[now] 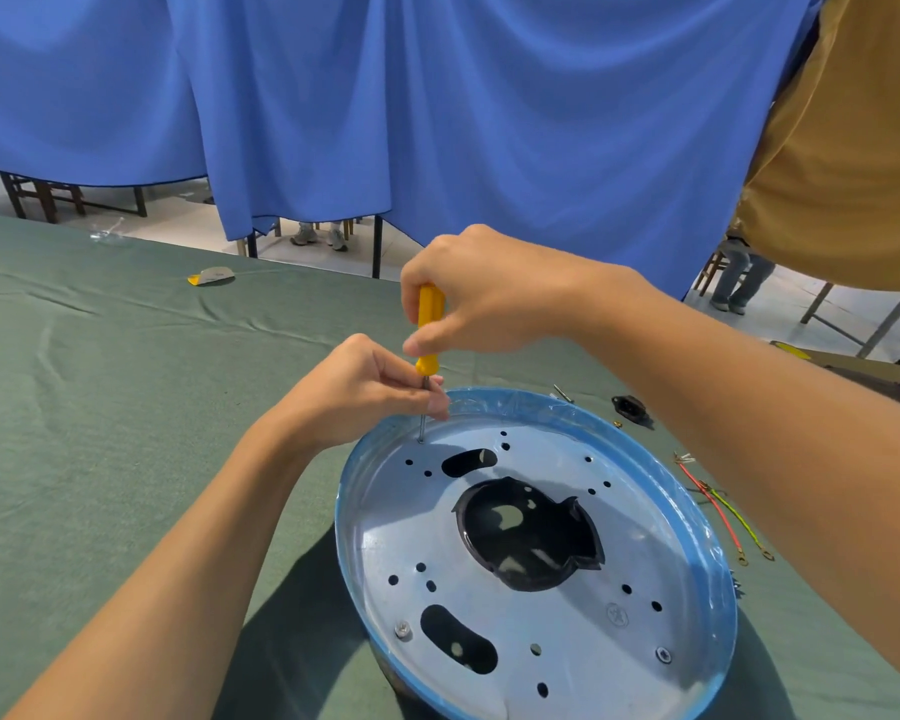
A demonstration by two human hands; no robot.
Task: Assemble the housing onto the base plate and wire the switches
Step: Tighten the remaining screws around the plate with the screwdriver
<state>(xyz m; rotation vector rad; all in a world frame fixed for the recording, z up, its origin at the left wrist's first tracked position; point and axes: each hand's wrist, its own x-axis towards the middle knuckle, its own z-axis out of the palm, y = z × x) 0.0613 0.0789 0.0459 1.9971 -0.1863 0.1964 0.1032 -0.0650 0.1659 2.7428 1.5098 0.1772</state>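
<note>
A round metal base plate (557, 631) with a blue film-covered rim lies on the green table, with several holes and a black housing showing through its middle opening (528, 537). My right hand (484, 293) grips the yellow handle of a screwdriver (430, 324) held upright. Its tip sits in a hole at the plate's far left edge. My left hand (370, 392) pinches the thin metal shaft just above the plate. Two screws (402, 628) sit in the plate's near side.
Red and yellow-green wires (718, 506) with ring terminals lie to the right of the plate. A black socket part (631, 407) and small metal bits lie behind it. A yellow-grey scrap (211, 277) lies far left on the green cloth (100, 407). Blue curtains hang behind the table.
</note>
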